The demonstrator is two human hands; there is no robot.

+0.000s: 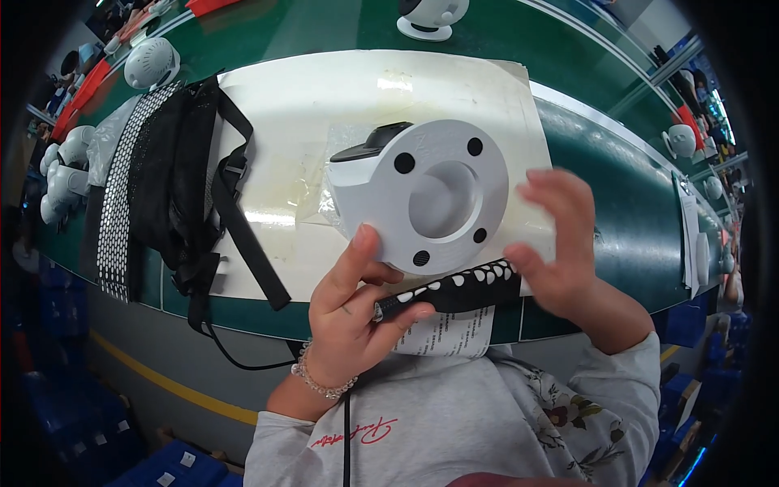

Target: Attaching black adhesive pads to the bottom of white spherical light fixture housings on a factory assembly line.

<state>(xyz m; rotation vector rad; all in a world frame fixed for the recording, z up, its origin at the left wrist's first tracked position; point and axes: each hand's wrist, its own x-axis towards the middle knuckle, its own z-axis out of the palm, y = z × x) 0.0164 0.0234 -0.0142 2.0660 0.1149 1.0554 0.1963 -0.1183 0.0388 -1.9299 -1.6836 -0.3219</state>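
A white device [377, 191] lies on its side, its round base turned up toward me. Several round black pads sit on the base around a round recess. My left hand [349, 312] pinches a black strip with white round spots [454, 290] between thumb and fingers, while its index fingertip rests at the base's lower edge. Off the base's right side, my right hand [560, 243] is raised with thumb and fingers apart, blurred by motion. Its thumb is near the strip's right end. No object shows between those fingers.
A pale board [284, 89] covers the green table [324, 28]. At left lie a black bag with straps [174, 162] and a wide black band with white spots [122, 203]. Similar white devices [152, 63] stand around. A clipboard [688, 235] lies at the right edge.
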